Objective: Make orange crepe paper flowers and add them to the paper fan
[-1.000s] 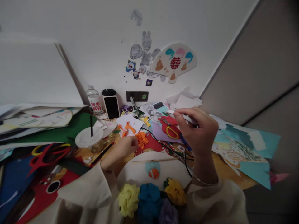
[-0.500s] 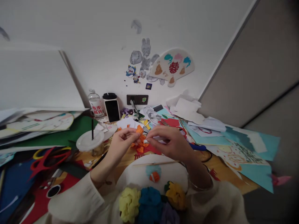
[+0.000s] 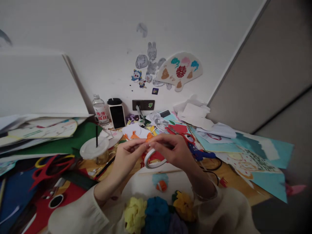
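My left hand (image 3: 131,152) is closed in a pinch on a piece of orange crepe paper (image 3: 149,137), most of it hidden by the fingers. My right hand (image 3: 172,148) meets it fingertip to fingertip. From under the right fingers hangs a white ring, which looks like a narrow roll of tape (image 3: 147,161). Below the hands lies a white fan-shaped board (image 3: 136,183) with a thin stick (image 3: 158,171) and a small orange and blue paper piece (image 3: 161,185) on it. Along its near side sit yellow (image 3: 135,213), blue (image 3: 157,214) and orange-yellow (image 3: 184,204) paper flowers.
Red-handled scissors (image 3: 52,169) lie at left, near a lidded cup with a straw (image 3: 94,148). A bottle (image 3: 99,110) and a black-lidded cup (image 3: 115,102) stand by the wall. At right are a blue corded tool (image 3: 202,153), other scissors (image 3: 188,138) and painted paper sheets (image 3: 253,162).
My hands have come together at the fingertips around the orange paper. My right hand has turned, and the white ring now shows below it.
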A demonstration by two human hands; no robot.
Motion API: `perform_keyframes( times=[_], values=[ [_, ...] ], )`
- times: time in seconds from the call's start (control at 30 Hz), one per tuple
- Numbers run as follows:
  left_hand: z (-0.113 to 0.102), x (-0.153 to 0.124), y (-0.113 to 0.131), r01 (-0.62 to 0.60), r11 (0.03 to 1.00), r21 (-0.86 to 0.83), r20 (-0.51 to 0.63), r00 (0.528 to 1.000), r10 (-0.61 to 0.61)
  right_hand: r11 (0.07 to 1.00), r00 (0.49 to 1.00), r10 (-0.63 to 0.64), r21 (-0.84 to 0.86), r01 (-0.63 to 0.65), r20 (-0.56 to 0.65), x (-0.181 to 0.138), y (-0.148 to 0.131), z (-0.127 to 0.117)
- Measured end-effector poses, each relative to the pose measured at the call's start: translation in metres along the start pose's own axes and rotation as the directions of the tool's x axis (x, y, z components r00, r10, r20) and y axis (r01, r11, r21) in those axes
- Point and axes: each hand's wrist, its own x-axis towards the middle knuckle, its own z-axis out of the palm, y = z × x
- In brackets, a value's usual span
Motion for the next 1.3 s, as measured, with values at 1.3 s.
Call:
perform_keyframes(
  times=[1.3],
  values=[
    [0.003, -0.005, -0.007, -0.249, 0.960, 0.127, -0.017, 0.967, 0.253, 0.993, 0.994, 0.110, -0.036, -0.109, 0.031, 0.001, 0.000, -0.002]
  ],
)
